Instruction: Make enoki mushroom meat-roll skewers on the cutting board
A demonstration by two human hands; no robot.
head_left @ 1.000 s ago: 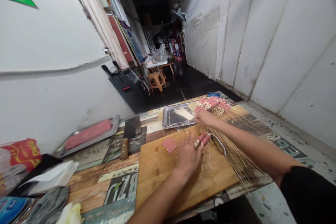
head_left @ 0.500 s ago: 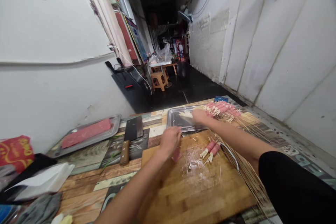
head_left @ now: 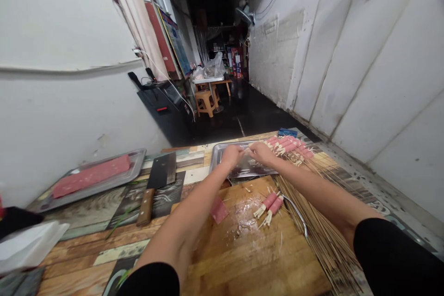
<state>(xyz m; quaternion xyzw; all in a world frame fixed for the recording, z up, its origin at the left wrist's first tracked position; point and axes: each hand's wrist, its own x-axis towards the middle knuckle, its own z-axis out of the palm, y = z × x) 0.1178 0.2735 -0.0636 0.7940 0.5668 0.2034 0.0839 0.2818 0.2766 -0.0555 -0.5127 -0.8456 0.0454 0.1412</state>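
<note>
Above the metal tray (head_left: 215,153), my left hand (head_left: 232,155) and my right hand (head_left: 262,153) meet with fingertips pinched together. A small pale bunch of enoki mushrooms (head_left: 247,151) shows between them, mostly covered by the fingers. On the wooden cutting board (head_left: 249,259) lies a flat slice of pink meat (head_left: 219,210), just right of my left forearm. Two meat-wrapped enoki rolls (head_left: 271,205) rest side by side near the board's right edge, their pale mushroom ends sticking out.
Several skewered rolls (head_left: 291,144) are piled beyond the tray. Bare bamboo skewers (head_left: 322,245) run along the board's right side. At left are a cleaver (head_left: 162,171) and a second tray (head_left: 135,169) bearing a slab of meat (head_left: 92,175). A white container (head_left: 31,245) sits front left.
My left hand has left the meat slice on the board and moved forward to the tray, joining my right hand. The right hand has pulled slightly back left, with enoki mushrooms between both hands.
</note>
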